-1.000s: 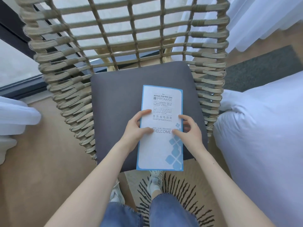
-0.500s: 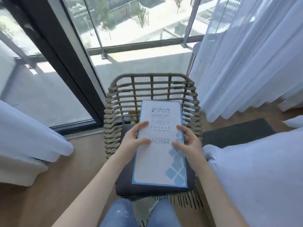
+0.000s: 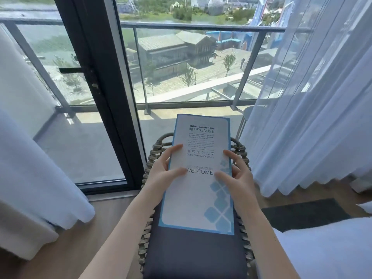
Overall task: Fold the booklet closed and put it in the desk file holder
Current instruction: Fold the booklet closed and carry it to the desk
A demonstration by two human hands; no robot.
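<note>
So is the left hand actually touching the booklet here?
Touching. The head view shows the left hand with thumb and a fingertip lying on the booklet's front cover, at its left edge.

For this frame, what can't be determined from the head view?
- Desk file holder: nowhere in the head view.
- Booklet fine print: too small and blurred.
- Fingers behind the booklet: left hand and right hand partly hidden by the cover.
- Wicker chair seat: mostly covered by the booklet and cushion.

Booklet (image 3: 198, 184) small print blurred; wicker chair (image 3: 159, 150) back mostly hidden behind it.
</note>
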